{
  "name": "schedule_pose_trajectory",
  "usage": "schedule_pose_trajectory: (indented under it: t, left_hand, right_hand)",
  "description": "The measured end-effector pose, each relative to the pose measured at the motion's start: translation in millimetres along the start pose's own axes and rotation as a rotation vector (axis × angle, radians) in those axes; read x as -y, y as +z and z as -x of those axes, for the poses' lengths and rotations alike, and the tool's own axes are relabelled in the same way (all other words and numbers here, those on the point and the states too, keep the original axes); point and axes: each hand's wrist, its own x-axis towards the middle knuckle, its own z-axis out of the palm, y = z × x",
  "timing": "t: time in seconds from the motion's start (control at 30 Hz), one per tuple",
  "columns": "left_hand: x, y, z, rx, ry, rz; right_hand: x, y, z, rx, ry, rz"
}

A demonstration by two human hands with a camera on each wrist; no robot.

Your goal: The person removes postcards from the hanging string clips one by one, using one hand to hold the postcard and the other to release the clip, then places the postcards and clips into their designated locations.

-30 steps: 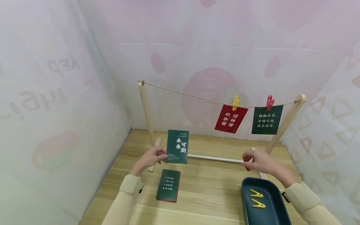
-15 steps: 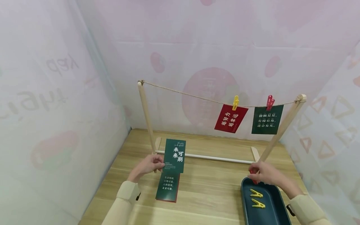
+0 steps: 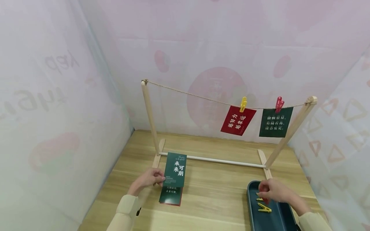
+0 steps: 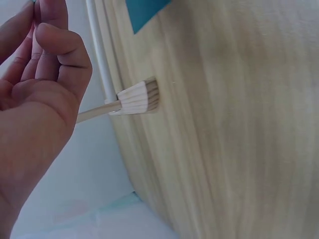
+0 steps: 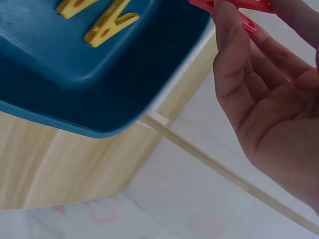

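My left hand pinches a green card with white lettering by its left edge. That card overlaps a stack of cards, green on top with a red edge showing below. My right hand pinches a red clothespin between thumb and fingers, over the dark blue tray. Two yellow clothespins lie in the tray; one yellow clothespin shows well in the head view, while the other is partly hidden behind the right hand.
A wooden frame carries a sagging string. On its right half hang a red card under a yellow clothespin and a green card under a red clothespin. A white rod joins the frame's feet.
The left hand has brought its green card down and slightly left, so it covers part of the stack. The right hand has come down from beside the rod to over the tray, still holding the red clothespin.
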Motion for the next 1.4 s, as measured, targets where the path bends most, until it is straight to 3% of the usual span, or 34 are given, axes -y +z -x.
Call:
schedule_pose_trajectory:
  t: [0.23,0.5,0.9,1.13,1.4]
  left_hand:
    - [9.3,1.5,8.4,0.005,-0.016,0.033]
    - [19.7,3.7,13.4,0.026,0.009,0.034]
    - [29.9,13.3,14.3,0.008,-0.031,-0.022]
    - [31.4,17.1,14.9,0.014,-0.067,-0.055]
    - [33.8,21.2,18.8,0.038,-0.08,-0.058]
  right_hand:
    - [-13.1,24.5,5.9,0.014,0.038,0.047]
    - [-17.8,44.0,7.4,0.011,0.064,0.105]
    - [-18.7,58.4,6.9,0.054,0.216,0.137]
    - [-14.9,69.5,6.0,0.015,0.383,0.249]
    - [-17.1,82.2,4.7,-0.002,0.392,0.285]
